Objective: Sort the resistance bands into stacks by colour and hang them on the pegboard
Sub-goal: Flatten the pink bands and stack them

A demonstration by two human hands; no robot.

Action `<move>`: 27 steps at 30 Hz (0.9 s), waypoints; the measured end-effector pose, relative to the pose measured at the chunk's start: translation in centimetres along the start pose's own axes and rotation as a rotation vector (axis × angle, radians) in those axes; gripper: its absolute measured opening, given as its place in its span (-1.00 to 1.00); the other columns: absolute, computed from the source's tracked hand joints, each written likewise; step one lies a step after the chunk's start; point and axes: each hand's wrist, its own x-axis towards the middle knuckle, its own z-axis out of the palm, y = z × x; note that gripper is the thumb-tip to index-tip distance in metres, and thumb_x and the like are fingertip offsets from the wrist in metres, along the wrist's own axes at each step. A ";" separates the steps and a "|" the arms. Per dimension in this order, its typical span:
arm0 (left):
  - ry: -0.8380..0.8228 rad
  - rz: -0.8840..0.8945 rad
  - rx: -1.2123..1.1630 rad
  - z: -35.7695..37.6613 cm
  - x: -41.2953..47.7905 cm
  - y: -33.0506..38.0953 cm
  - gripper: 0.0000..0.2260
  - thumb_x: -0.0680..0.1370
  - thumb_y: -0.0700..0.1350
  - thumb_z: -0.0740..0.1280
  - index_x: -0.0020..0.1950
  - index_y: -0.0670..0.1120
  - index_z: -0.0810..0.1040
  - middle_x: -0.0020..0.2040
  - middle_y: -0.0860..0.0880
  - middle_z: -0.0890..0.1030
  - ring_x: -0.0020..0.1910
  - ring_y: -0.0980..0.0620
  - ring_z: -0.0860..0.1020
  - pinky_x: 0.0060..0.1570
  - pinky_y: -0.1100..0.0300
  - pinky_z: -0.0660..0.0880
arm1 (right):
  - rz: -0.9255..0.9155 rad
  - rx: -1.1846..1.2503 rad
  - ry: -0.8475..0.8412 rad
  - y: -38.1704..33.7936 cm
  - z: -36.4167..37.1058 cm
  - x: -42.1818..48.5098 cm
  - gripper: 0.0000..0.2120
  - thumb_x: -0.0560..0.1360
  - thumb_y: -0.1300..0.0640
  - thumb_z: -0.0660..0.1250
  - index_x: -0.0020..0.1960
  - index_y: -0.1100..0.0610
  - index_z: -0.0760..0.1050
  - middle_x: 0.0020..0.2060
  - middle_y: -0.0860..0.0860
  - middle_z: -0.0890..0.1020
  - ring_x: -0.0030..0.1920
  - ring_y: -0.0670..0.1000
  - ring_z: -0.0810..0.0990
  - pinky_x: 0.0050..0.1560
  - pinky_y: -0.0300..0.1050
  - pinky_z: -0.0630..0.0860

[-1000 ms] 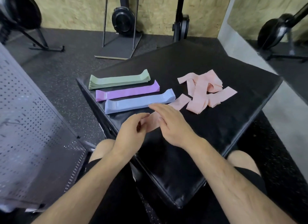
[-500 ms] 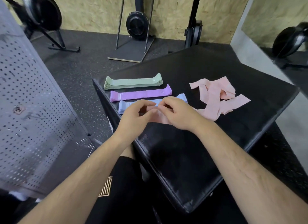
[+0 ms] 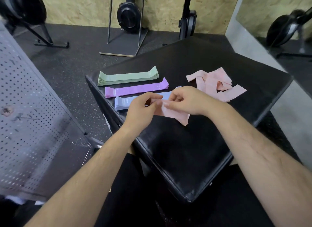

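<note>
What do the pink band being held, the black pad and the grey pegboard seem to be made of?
The pink band: probably thin latex or rubber, matte; it hangs limp and folds softly. The black pad: likely vinyl or faux leather over padding, slightly glossy; light reflects on it. The pegboard: seemingly grey painted metal, though the look leaves it open; regular rows of small holes.

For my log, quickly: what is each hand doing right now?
Left hand: pinches the pink band.
Right hand: pinches the same pink band.
</note>
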 end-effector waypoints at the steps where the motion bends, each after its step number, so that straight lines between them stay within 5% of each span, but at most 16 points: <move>1: 0.006 -0.006 -0.003 0.1 0.0 0.0 -0.83 0.58 -0.15 0.38 0.01 0.14 0.65 -0.20 0.27 0.64 -0.18 0.29 0.55 -0.07 0.33 0.45 | 0.020 -0.026 -0.030 0.2 -0.3 -0.2 -0.73 0.53 -0.19 0.40 -0.13 0.01 0.60 -0.31 -0.14 0.59 -0.25 -0.11 0.55 -0.21 -0.21 0.44; 6: -0.011 -0.027 -0.027 -0.1 0.3 -1.1 -0.82 0.56 -0.16 0.39 -0.02 0.15 0.66 -0.18 0.22 0.65 -0.15 0.23 0.57 -0.06 0.31 0.46 | 0.127 -0.027 -0.135 2.1 -0.8 -0.7 -0.71 0.48 -0.20 0.44 -0.17 0.02 0.62 -0.34 -0.16 0.57 -0.22 -0.06 0.53 -0.07 -0.06 0.50; 12: -0.032 -0.076 -0.056 0.8 0.2 -2.7 -0.81 0.54 -0.11 0.43 -0.10 0.23 0.67 -0.16 0.17 0.67 -0.07 0.09 0.62 0.08 0.08 0.57 | 0.164 -0.043 -0.188 2.5 -2.1 -1.4 -0.66 0.50 -0.18 0.45 -0.26 0.06 0.56 -0.35 -0.14 0.53 -0.26 -0.07 0.49 -0.17 -0.16 0.40; 23: 0.011 -0.174 0.059 2.0 1.0 -7.0 -0.90 0.57 -0.14 0.40 0.03 0.04 0.66 -0.26 0.19 0.53 -0.20 0.19 0.50 -0.06 0.29 0.40 | 0.284 -0.142 -0.237 6.1 -1.7 -0.4 -0.68 0.44 -0.17 0.51 -0.21 0.08 0.60 -0.32 -0.08 0.55 -0.27 -0.03 0.51 -0.19 -0.12 0.43; 27: -0.003 -0.081 0.214 2.7 0.6 -9.0 -0.85 0.59 -0.17 0.34 0.12 -0.01 0.63 -0.03 0.13 0.62 -0.01 0.18 0.55 0.13 0.30 0.44 | 0.316 -0.180 -0.220 8.0 0.5 0.4 -0.64 0.46 -0.23 0.47 -0.23 0.06 0.56 -0.26 -0.06 0.56 -0.23 -0.01 0.52 -0.20 -0.10 0.41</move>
